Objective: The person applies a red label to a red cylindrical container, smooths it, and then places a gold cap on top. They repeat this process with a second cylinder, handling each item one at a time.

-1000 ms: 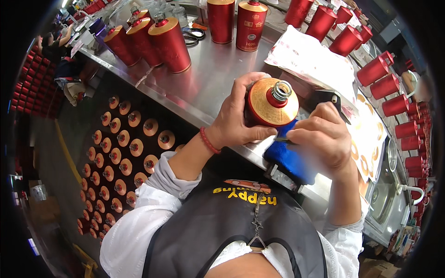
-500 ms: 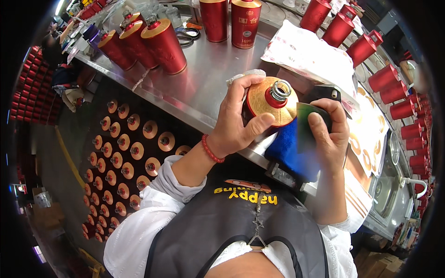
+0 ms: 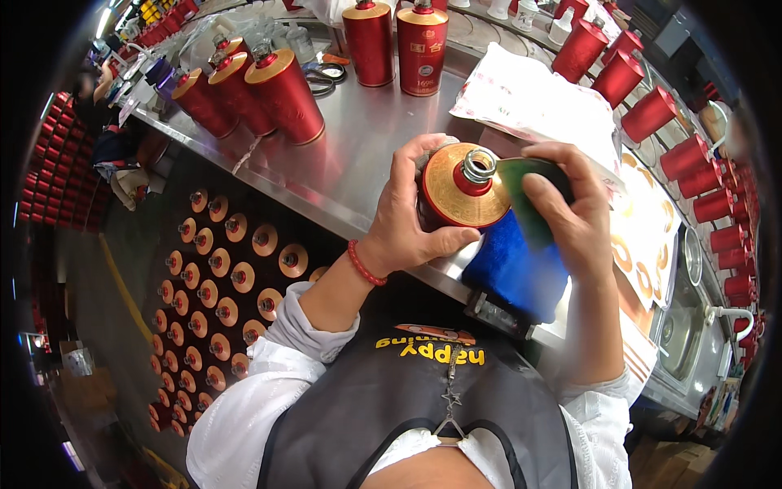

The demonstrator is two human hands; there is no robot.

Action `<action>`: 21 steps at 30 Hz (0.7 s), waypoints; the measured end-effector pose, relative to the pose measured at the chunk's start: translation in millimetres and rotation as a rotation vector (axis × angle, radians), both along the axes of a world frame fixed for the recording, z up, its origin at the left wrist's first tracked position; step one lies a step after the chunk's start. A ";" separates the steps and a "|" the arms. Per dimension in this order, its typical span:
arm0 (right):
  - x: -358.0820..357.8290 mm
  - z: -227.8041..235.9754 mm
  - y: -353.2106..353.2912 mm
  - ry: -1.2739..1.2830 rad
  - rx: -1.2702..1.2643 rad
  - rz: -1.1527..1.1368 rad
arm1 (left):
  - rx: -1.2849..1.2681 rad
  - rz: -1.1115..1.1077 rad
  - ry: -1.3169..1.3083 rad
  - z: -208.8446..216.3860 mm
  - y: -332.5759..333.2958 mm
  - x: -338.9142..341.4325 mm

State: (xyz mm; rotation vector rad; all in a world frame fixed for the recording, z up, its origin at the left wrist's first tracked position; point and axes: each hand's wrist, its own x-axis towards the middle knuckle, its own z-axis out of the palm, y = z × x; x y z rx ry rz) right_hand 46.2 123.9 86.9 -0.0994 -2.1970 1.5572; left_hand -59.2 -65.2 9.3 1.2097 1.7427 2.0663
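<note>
In the head view, the left hand (image 3: 397,228) had its fingers clamped around a gold-topped red bottle (image 3: 456,198) near the counter's (image 3: 350,155) edge. The right hand's (image 3: 582,213) fingers pinched a green sheet (image 3: 523,204) beside it, near a blue cloth (image 3: 511,265).

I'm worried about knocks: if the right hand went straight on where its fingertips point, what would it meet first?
Probably the bottle in the left hand, with the flat green piece in the right hand leading. Depth is unclear; they may be touching.
</note>
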 end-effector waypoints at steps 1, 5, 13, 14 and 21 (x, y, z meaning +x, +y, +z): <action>-9.2 -4.6 5.1 0.020 0.187 -0.013 | 0.018 -0.031 -0.042 0.0 -1.0 -2.0; -20.5 -5.7 12.5 0.013 -0.046 0.051 | 0.093 -0.134 -0.113 -2.6 0.6 -6.2; -42.6 14.4 16.9 -0.084 0.152 0.158 | -0.032 -0.053 0.032 0.6 0.4 -3.4; -49.3 4.9 25.2 -0.074 0.235 0.064 | -0.061 0.007 0.097 3.6 3.9 -0.8; -57.3 4.4 32.6 -0.098 0.491 -0.115 | 0.124 -0.200 -0.182 2.8 8.0 -4.4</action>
